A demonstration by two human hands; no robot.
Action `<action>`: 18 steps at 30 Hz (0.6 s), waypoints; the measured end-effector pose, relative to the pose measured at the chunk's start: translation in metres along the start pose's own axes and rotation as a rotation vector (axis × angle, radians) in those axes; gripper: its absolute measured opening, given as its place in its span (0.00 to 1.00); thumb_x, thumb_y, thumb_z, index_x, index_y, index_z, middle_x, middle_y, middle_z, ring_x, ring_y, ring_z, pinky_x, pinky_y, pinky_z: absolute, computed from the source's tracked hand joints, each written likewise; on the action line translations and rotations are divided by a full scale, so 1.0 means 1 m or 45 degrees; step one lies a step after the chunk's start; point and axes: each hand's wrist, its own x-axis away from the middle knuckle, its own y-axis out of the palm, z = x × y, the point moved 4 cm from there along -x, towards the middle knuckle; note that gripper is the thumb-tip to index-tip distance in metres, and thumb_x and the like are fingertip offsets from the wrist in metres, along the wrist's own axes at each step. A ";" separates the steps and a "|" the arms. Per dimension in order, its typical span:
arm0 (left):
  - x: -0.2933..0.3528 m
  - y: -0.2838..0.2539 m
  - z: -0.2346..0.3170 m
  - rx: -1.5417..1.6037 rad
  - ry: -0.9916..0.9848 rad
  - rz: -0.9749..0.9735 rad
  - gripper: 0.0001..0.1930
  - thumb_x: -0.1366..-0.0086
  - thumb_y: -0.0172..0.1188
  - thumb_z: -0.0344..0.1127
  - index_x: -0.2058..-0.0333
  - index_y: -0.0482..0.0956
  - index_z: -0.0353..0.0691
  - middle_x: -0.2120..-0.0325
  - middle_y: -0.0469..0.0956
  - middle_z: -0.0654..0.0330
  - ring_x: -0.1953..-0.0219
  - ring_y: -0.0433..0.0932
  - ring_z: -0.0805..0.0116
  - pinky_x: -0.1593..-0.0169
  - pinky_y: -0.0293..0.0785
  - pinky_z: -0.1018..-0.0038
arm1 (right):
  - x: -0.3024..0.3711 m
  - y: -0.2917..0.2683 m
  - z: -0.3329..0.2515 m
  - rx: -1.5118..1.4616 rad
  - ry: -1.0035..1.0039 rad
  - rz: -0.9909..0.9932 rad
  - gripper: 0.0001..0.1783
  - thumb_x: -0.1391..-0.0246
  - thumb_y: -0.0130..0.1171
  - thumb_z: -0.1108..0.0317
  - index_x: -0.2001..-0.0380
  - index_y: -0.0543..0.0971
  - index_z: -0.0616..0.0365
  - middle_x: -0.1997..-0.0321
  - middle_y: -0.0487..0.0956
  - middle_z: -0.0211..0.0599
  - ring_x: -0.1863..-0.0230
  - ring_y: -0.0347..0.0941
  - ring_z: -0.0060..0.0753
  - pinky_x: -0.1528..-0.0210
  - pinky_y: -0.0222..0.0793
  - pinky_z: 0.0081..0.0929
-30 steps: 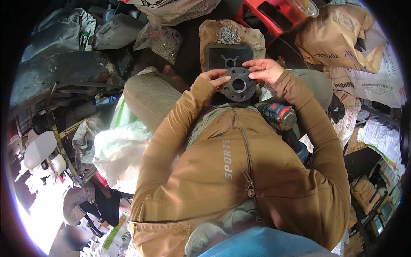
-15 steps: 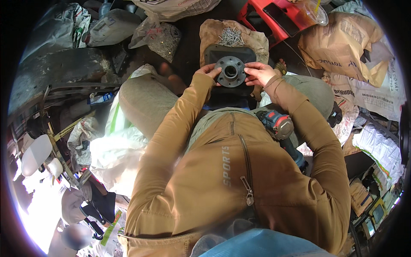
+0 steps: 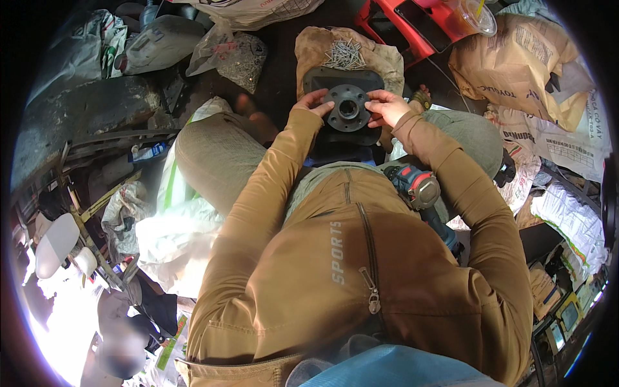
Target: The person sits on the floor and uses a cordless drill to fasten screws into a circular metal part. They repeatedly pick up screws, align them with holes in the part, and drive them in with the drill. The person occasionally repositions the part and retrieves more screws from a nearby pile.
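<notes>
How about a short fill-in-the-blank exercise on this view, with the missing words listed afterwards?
The left hand and right hand hold a dark flange with a large ____ in its centre.
The power drill lies on the wearer's ____ side.
The plastic stool near the top is coloured ____.

Missing words: hole; right; red.

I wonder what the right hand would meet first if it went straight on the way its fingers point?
The right hand would probably first meet the round, dark grey, seemingly metal flange it is holding.
</notes>
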 end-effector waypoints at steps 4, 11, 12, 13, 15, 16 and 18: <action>0.002 0.004 0.001 0.149 -0.085 -0.079 0.22 0.44 0.67 0.30 0.50 0.75 0.36 0.66 0.79 0.66 0.69 0.74 0.81 0.67 0.68 0.86 | 0.000 0.000 -0.002 -0.010 -0.002 -0.001 0.19 0.46 0.59 0.70 0.51 0.73 0.61 0.66 0.75 0.33 0.72 0.74 0.27 0.72 0.78 0.27; 0.002 0.005 0.005 0.236 -0.166 -0.113 0.21 0.44 0.67 0.29 0.51 0.75 0.38 0.66 0.80 0.67 0.73 0.73 0.84 0.72 0.64 0.88 | -0.003 0.000 -0.002 0.061 -0.060 0.015 0.20 0.46 0.60 0.70 0.50 0.73 0.61 0.64 0.75 0.32 0.72 0.73 0.25 0.70 0.78 0.25; 0.002 0.005 0.005 0.250 -0.163 -0.121 0.21 0.45 0.67 0.29 0.51 0.75 0.38 0.65 0.80 0.67 0.72 0.74 0.84 0.72 0.65 0.88 | -0.002 0.000 -0.002 0.043 -0.067 0.029 0.19 0.46 0.60 0.70 0.50 0.73 0.62 0.65 0.75 0.32 0.73 0.73 0.25 0.72 0.77 0.25; 0.002 0.005 0.004 0.248 -0.164 -0.110 0.21 0.45 0.67 0.29 0.51 0.75 0.38 0.65 0.80 0.67 0.72 0.74 0.83 0.72 0.65 0.88 | -0.002 0.000 -0.003 0.026 -0.073 0.041 0.19 0.47 0.59 0.71 0.51 0.73 0.62 0.67 0.75 0.31 0.74 0.73 0.25 0.73 0.77 0.25; 0.003 0.005 0.004 0.250 -0.167 -0.090 0.22 0.44 0.67 0.29 0.50 0.75 0.38 0.65 0.80 0.66 0.71 0.74 0.83 0.71 0.65 0.88 | -0.001 0.000 -0.004 0.011 -0.070 0.045 0.19 0.47 0.59 0.72 0.52 0.73 0.63 0.68 0.76 0.32 0.75 0.73 0.25 0.74 0.76 0.25; 0.003 0.005 0.004 0.237 -0.158 -0.091 0.21 0.44 0.67 0.28 0.51 0.75 0.38 0.65 0.80 0.66 0.71 0.74 0.83 0.71 0.65 0.88 | 0.000 0.000 -0.004 0.014 -0.061 0.036 0.19 0.47 0.59 0.72 0.51 0.73 0.63 0.68 0.76 0.32 0.75 0.73 0.25 0.74 0.76 0.25; 0.004 0.005 0.005 0.230 -0.153 -0.103 0.21 0.45 0.67 0.28 0.51 0.75 0.38 0.64 0.80 0.66 0.70 0.75 0.83 0.71 0.65 0.88 | 0.001 0.000 -0.003 0.014 -0.049 0.033 0.19 0.47 0.59 0.72 0.51 0.73 0.63 0.68 0.76 0.32 0.75 0.74 0.25 0.75 0.76 0.25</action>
